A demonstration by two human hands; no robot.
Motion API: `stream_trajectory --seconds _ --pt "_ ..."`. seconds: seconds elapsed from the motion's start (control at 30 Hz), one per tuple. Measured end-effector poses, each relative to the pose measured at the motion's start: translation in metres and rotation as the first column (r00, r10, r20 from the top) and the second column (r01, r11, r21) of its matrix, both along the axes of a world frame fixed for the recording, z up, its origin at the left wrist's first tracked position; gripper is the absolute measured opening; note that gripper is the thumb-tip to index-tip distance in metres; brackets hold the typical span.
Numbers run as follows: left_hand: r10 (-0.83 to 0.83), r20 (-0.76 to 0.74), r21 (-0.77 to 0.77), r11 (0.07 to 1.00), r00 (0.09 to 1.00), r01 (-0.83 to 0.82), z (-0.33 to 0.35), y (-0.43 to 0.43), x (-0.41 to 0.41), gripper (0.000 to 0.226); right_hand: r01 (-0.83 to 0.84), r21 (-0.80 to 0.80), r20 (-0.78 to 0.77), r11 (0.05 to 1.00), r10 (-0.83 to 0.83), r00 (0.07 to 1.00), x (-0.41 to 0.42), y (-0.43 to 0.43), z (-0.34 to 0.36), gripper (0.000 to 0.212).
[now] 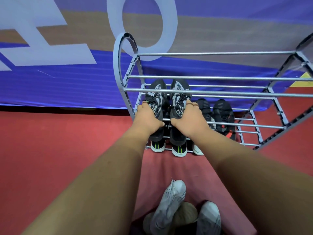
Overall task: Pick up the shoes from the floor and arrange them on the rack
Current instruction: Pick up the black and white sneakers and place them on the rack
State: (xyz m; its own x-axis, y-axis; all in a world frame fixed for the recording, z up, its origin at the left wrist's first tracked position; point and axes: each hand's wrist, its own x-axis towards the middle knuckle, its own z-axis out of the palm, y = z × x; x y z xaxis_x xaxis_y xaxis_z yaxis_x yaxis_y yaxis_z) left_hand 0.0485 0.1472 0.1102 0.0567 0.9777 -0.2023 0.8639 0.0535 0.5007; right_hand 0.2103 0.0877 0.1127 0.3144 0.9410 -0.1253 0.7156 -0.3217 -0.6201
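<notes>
A grey metal shoe rack (211, 78) with several tiers of bars stands on the red floor. My left hand (147, 118) grips one black-and-grey patterned sneaker (156, 92), and my right hand (185, 118) grips its mate (179, 91). Both sneakers rest toes-inward on a middle shelf at the rack's left end. Beside them to the right sits a black pair with red accents (222, 114). On the tier below, heels of black shoes with green stripes and white soles (178, 150) poke out. A white-grey pair (171, 206) lies on the floor near me.
A blue, white and tan banner (67, 78) hangs right behind the rack. Red carpet (59, 141) spreads to the left. A tan object (185, 214) lies under the white pair on the floor. The rack's top bars cross above the held sneakers.
</notes>
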Motion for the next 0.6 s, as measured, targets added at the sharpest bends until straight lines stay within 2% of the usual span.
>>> stream_trajectory --seconds 0.2,0.4,0.6 --pt "-0.021 0.079 0.069 0.998 0.997 0.016 0.008 0.004 -0.001 0.112 -0.035 0.056 -0.014 0.998 0.036 0.999 -0.002 0.0 -0.003 0.097" --pt "0.006 0.133 0.058 0.998 0.991 -0.014 0.005 0.01 -0.003 0.107 -0.079 0.07 0.018 0.994 0.078 0.997 0.001 0.001 -0.009 0.107" --pt "0.015 0.1 0.041 0.999 0.995 -0.019 0.002 0.011 0.004 0.109 -0.122 0.053 0.016 0.991 0.121 0.992 0.008 0.001 -0.012 0.11"
